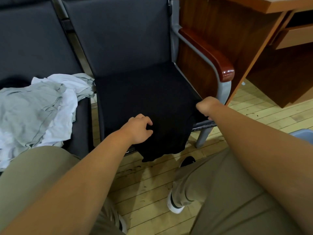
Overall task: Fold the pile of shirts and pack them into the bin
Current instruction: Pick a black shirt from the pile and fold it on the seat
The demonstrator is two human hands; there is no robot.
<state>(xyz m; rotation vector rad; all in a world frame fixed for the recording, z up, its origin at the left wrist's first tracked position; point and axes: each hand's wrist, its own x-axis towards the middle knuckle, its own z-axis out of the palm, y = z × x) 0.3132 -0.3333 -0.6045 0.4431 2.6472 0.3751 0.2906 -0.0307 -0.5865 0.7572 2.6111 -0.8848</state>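
Through the head view, the black shirt [145,102] lies spread over the seat of the chair [118,39] in front of me. Its near hem spills off the front edge toward the wooden floor [152,184]. My left grip [138,130] sits on the near part of the cloth with its fingers curled, pinching up a little fabric. My right grip [205,106] is balled tight round the shirt's right edge, by the metal chair frame. Both are closed on the shirt.

To fold well, I judge I should first draw the two holds apart so the cloth goes taut and flat. Then I would carry the right edge toward the middle in one sweep, minding the hanging hem. Black cloth on a dark seat hides the seams, so I would trust the edges by feel.

The shirt looks like a thin, limp knit, matte and wavy at the hem. The pile of shirts [42,107] on the next seat to the left is crumpled grey-green and white cloth, soft and creased. The armrest [210,59] is glossy, rounded wood. The bin [303,134], in pale blue plastic, shows only a corner at the right edge, beside my right forearm.
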